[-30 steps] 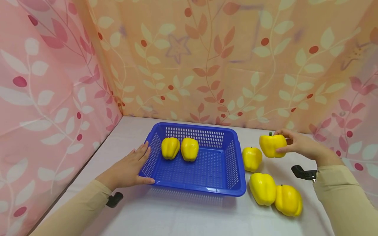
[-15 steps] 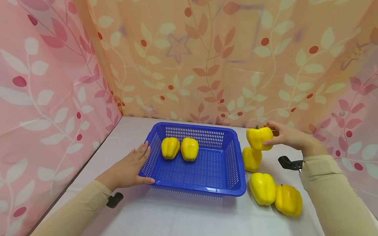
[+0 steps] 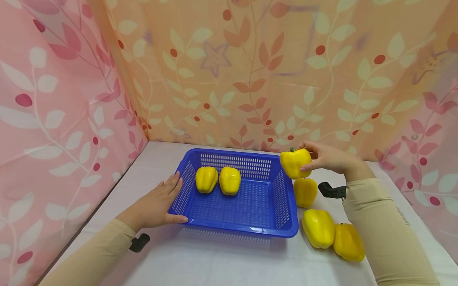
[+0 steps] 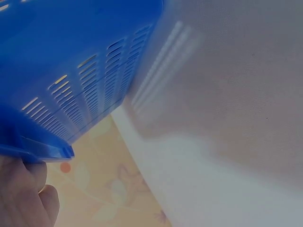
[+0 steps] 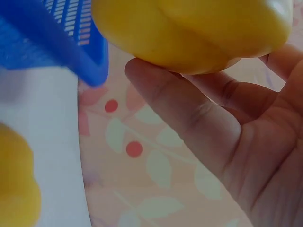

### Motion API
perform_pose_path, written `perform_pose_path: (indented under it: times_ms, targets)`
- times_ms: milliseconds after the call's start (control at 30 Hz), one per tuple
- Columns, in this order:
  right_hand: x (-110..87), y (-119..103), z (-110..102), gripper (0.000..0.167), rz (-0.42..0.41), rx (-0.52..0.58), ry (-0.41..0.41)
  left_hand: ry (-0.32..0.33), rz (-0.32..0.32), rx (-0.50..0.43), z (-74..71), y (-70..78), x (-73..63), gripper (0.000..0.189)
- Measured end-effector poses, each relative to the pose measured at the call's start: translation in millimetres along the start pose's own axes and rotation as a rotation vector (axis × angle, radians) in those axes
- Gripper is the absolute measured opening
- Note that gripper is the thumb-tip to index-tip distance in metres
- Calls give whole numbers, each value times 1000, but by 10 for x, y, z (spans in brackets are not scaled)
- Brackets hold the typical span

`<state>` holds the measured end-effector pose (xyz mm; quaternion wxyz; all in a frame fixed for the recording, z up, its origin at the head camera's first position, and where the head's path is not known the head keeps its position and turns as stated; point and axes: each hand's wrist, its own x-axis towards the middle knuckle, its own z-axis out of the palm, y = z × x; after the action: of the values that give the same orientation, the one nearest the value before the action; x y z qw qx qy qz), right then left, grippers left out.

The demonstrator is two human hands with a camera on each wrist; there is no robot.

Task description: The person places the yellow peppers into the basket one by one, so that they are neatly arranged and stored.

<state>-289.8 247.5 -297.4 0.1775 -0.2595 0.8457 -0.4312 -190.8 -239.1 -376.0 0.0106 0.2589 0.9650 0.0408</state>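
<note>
A yellow bell pepper (image 3: 295, 163) with a green stem is held up by my right hand (image 3: 327, 158), thumb on the near side and fingers behind. It overlaps the back right corner of the blue plastic basket (image 3: 236, 228). From the right wrist view, the held pepper (image 5: 189, 33) fills the top, with the thumb against its underside. My left hand (image 3: 157, 202) rests spread against the basket's left rim, its thumb along the front left corner. Inside the basket, two yellow bell peppers, a left one (image 3: 206, 180) and a right one (image 3: 229, 181), stand side by side.
To the basket's right, one yellow pepper (image 3: 305, 193) stands below the held one. Nearer the front lie another pepper (image 3: 318, 228) and a third (image 3: 348, 243), partly covered by the right sleeve. White cloth covers the table (image 3: 222, 266); a floral curtain (image 3: 229, 79) hangs behind.
My right hand has carried the held pepper leftward and slightly up, from right of the loose peppers to the basket's back right corner. The left hand and basket have stayed in place.
</note>
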Motion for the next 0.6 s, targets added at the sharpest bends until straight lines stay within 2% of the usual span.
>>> perform_pose_path:
  times_ms: [233,600]
  targets:
    - [179,-78,122,49,-22,27,-31,4,1,3,-7,0,-4,111]
    - [459,-197,331,58,29,29,-77,9,6,5,16,-9,-3,110]
